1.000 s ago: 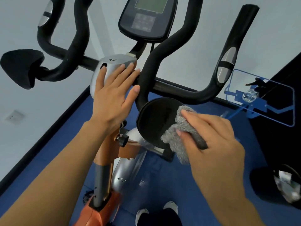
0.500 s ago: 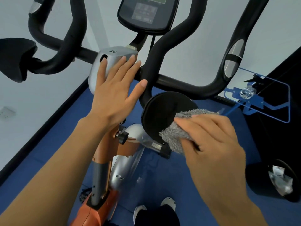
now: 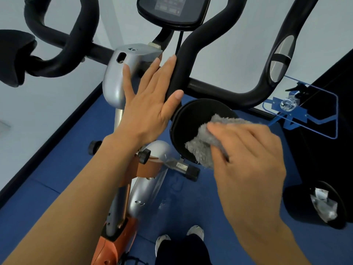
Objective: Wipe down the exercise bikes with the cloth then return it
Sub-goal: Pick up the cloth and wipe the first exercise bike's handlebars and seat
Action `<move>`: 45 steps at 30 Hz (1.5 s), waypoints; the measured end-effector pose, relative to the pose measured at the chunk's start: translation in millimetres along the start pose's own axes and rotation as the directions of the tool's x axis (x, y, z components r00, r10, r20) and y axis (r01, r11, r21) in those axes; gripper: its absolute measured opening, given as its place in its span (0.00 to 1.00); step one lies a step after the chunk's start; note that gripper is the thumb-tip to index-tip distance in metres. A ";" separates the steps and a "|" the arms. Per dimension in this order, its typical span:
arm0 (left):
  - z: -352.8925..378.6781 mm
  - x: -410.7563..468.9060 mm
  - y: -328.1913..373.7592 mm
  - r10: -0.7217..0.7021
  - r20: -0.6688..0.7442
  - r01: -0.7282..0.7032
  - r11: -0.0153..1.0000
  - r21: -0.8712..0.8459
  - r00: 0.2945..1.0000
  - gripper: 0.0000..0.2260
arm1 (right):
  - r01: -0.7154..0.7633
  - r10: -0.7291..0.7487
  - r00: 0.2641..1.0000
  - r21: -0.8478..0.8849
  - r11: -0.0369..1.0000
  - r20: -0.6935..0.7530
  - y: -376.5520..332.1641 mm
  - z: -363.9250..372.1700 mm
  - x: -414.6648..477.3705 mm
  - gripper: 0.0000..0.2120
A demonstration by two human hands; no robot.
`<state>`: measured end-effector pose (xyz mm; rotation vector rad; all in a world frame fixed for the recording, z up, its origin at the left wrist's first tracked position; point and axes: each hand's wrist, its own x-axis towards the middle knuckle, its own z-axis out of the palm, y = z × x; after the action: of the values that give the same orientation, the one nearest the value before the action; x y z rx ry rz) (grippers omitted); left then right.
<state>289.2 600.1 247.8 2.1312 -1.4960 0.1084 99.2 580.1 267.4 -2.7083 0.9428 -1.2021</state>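
An exercise bike with black handlebars [image 3: 193,37], a silver stem housing [image 3: 122,73] and an orange frame fills the view. My left hand [image 3: 147,108] lies flat with straight fingers against the silver housing and the inner handlebar tube. My right hand [image 3: 248,150] grips a grey fluffy cloth [image 3: 202,146] and presses it on the round black elbow pad [image 3: 191,121] below the right handlebar. Part of the cloth is hidden under my fingers.
The bike's console [image 3: 172,10] is at the top. A second black pad [image 3: 13,54] sits at the far left. A blue wire rack with a spray bottle [image 3: 290,102] hangs on the right, above a black waste bin [image 3: 315,205]. My shoes [image 3: 179,238] stand on the blue floor.
My left hand slid slightly right, so its fingers now reach the inner handlebar tube. My right hand moved the cloth a little across the round pad. The view dropped lower.
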 end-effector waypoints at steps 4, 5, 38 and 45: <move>-0.2 0.6 -2.1 0.011 -0.005 -0.011 1.000 -0.010 1.000 0.30 | 0.015 -0.016 0.999 0.017 1.000 0.036 0.9 -1.4 8.2 0.09; 0.0 0.6 -2.4 0.012 -0.005 -0.012 1.000 -0.020 1.000 0.30 | -0.021 0.021 1.000 0.020 1.000 0.016 -0.6 1.3 13.2 0.09; 2.6 1.9 -5.3 -0.004 -0.049 0.001 0.998 -0.064 0.999 0.31 | -0.040 0.080 0.990 0.305 0.951 -0.120 -23.8 14.3 14.2 0.09; 5.8 2.8 -5.0 -0.009 -0.059 0.005 0.998 -0.062 0.998 0.30 | 0.031 -0.029 1.000 0.318 0.947 -0.010 -26.1 21.1 4.6 0.11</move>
<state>293.4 596.3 242.0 2.0665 -1.4394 0.1198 129.4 594.5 262.6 -2.4724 0.6424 -1.2431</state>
